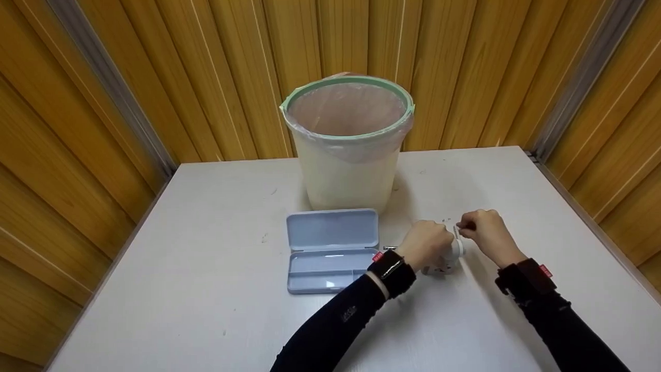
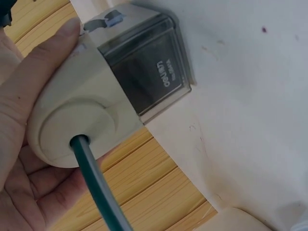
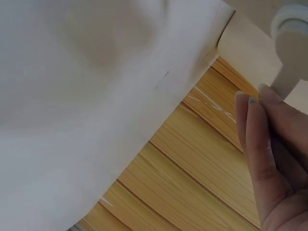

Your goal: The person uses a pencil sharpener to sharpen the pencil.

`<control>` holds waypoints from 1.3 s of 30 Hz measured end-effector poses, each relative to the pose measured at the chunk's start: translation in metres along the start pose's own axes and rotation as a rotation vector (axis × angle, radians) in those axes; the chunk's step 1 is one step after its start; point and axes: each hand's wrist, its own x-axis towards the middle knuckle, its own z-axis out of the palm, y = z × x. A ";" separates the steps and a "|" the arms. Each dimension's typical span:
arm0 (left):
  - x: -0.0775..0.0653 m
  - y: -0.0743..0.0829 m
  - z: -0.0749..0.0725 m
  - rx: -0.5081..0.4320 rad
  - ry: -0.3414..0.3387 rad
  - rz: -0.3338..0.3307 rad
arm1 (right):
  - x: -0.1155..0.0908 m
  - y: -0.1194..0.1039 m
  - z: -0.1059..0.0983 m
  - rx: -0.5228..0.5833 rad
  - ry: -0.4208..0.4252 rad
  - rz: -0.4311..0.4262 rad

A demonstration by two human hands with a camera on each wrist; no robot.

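My left hand (image 1: 426, 243) grips a white pencil sharpener (image 2: 72, 103) with a dark, see-through shavings drawer (image 2: 151, 67). A green-and-grey pencil (image 2: 98, 180) sticks out of the round hole in its front. On the other side, my right hand (image 1: 485, 231) pinches the tip of the sharpener's white crank (image 3: 287, 79) between thumb and fingers. From the head view, the left hand covers much of the sharpener's body. Left of that hand lies an open blue pencil case (image 1: 333, 230), its lid tipped back.
A cream bin (image 1: 348, 178) with a green rim and a pinkish liner stands behind the pencil case. Small dark specks dot the white table (image 1: 206, 258). Wood-patterned walls (image 1: 454, 67) close in the back and both sides.
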 end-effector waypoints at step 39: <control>0.000 0.001 0.001 -0.034 0.025 -0.062 | -0.024 0.016 0.014 0.135 -0.344 0.047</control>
